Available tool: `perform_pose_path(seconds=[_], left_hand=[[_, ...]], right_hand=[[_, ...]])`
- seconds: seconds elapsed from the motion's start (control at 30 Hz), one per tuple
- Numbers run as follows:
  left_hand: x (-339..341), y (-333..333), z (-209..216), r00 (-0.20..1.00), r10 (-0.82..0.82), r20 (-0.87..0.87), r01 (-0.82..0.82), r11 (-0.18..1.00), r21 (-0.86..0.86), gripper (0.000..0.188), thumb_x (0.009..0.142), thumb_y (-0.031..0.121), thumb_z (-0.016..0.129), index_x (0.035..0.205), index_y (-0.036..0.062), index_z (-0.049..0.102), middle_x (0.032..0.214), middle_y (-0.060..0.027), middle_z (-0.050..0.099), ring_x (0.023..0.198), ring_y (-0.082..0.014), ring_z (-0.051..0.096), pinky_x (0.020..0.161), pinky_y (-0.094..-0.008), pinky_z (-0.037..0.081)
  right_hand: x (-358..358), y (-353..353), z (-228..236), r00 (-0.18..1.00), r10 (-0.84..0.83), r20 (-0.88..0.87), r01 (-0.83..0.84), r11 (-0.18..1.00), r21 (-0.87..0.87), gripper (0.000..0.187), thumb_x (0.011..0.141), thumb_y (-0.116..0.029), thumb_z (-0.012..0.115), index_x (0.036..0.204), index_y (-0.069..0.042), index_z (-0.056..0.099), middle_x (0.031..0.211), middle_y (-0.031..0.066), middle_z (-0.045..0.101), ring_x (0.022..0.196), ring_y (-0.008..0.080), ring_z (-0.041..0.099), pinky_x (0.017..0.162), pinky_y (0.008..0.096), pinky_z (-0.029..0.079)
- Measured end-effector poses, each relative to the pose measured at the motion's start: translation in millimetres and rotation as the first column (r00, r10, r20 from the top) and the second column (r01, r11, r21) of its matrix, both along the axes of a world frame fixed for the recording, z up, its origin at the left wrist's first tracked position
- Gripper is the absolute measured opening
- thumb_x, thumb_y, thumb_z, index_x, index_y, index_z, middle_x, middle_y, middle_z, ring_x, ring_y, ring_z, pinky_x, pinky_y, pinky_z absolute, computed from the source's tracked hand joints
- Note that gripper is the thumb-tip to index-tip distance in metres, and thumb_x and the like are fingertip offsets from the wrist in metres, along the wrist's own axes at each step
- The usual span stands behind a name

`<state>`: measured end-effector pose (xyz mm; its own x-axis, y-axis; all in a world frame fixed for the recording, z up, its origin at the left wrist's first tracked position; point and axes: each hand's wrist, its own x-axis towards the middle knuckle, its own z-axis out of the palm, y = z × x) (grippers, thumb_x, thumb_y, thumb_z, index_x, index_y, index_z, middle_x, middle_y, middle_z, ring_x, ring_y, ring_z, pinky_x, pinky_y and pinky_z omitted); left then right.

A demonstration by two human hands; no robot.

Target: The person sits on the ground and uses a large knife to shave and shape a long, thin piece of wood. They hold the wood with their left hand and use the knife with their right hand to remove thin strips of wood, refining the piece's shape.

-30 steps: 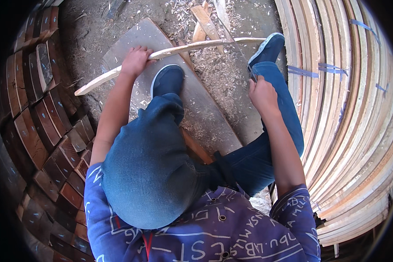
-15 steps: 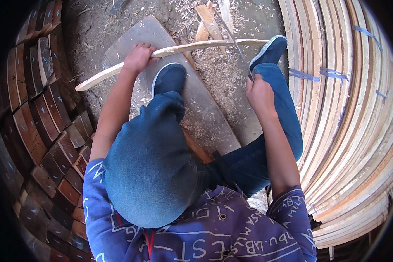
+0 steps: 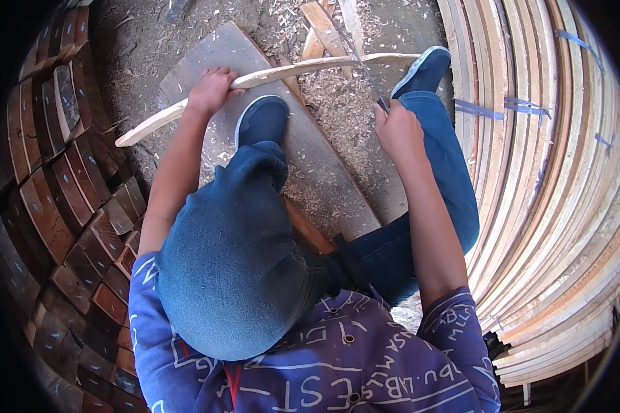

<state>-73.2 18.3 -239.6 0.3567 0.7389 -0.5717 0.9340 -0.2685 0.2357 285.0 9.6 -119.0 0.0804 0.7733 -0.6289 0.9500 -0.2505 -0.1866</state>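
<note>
A long pale strip of wood (image 3: 295, 69) spans the space before me, its left end jutting past my left hand and its right end by my right shoe. My left hand (image 3: 213, 91) is closed around it near the left shoe. In my right hand (image 3: 400, 129) is the handle of a long thin blade (image 3: 366, 71), probably a knife, with fingers wrapped round it. The blade points up and away, crossing the strip's right half; whether it touches the wood I cannot tell.
My left shoe (image 3: 262, 121) rests on a slanted board (image 3: 324, 179) strewn with shavings. Wood scraps (image 3: 326, 29) and wood chips (image 3: 334, 103) lie beyond. Stacked wooden blocks (image 3: 76, 227) rise on the left; long pale planks (image 3: 523, 227), tied with bluish strips, are piled on the right.
My right hand has shifted a little left and up with the blade. The left hand keeps its grip, and the strip has barely moved.
</note>
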Motion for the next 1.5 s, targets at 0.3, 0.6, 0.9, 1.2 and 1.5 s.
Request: perform_pose_path(seconds=[0.3, 0.6, 0.9, 1.2, 1.5], left_hand=[[3.5, 3.0, -1.8, 0.998, -0.048, 0.039, 0.046, 0.997, 0.061, 0.033, 0.084, 0.037, 0.063, 0.106, 0.0111, 0.063, 0.102, -0.0090, 0.061, 0.104, -0.0270, 0.055, 0.089, -0.0410, 0.040], [-7.9, 3.7, 5.5, 1.000, -0.008, -0.008, 0.008, 0.998, 0.061, 0.034, 0.084, 0.038, 0.063, 0.106, 0.0105, 0.063, 0.101, -0.0094, 0.061, 0.104, -0.0271, 0.056, 0.090, -0.0408, 0.040], [0.1, -1.8, -0.6, 1.000, -0.022, -0.008, 0.022, 0.998, 0.064, 0.036, 0.084, 0.039, 0.063, 0.106, 0.0104, 0.063, 0.102, -0.0090, 0.061, 0.104, -0.0267, 0.056, 0.090, -0.0402, 0.040], [7.4, 9.6, -0.5, 0.998, -0.063, -0.016, 0.064, 0.993, 0.096, 0.035, 0.084, 0.038, 0.063, 0.105, 0.0100, 0.062, 0.102, -0.0086, 0.061, 0.105, -0.0270, 0.056, 0.089, -0.0418, 0.041], [-5.4, 5.3, 6.5, 0.999, -0.032, -0.015, 0.033, 0.996, 0.078, 0.036, 0.084, 0.038, 0.063, 0.106, 0.0106, 0.064, 0.102, -0.0085, 0.061, 0.105, -0.0271, 0.056, 0.090, -0.0412, 0.040]], right_hand=[[27.5, -23.4, -23.1, 0.991, 0.023, 0.135, -0.015, 0.998, -0.063, 0.038, 0.094, -0.035, 0.051, 0.104, 0.001, 0.059, 0.081, 0.0280, 0.065, 0.083, 0.0449, 0.064, 0.076, 0.0536, 0.049], [-16.1, 6.8, 36.3, 0.992, -0.070, -0.107, 0.070, 0.998, 0.001, 0.042, 0.096, -0.037, 0.046, 0.099, 0.001, 0.064, 0.095, 0.0289, 0.065, 0.093, 0.0459, 0.062, 0.082, 0.0516, 0.048], [0.2, 19.1, 18.7, 0.999, -0.018, 0.039, 0.018, 1.000, -0.021, 0.039, 0.095, -0.035, 0.048, 0.103, 0.001, 0.062, 0.087, 0.0302, 0.064, 0.090, 0.0449, 0.063, 0.079, 0.0530, 0.048], [22.0, -13.1, -12.0, 0.985, 0.037, 0.166, -0.039, 0.999, 0.009, 0.041, 0.095, -0.037, 0.048, 0.100, 0.001, 0.062, 0.081, 0.0269, 0.066, 0.083, 0.0455, 0.064, 0.076, 0.0527, 0.050], [-7.3, 9.2, 11.4, 1.000, 0.018, 0.016, -0.018, 1.000, -0.023, 0.041, 0.096, -0.038, 0.047, 0.102, 0.000, 0.063, 0.087, 0.0278, 0.066, 0.086, 0.0447, 0.064, 0.077, 0.0517, 0.050]])
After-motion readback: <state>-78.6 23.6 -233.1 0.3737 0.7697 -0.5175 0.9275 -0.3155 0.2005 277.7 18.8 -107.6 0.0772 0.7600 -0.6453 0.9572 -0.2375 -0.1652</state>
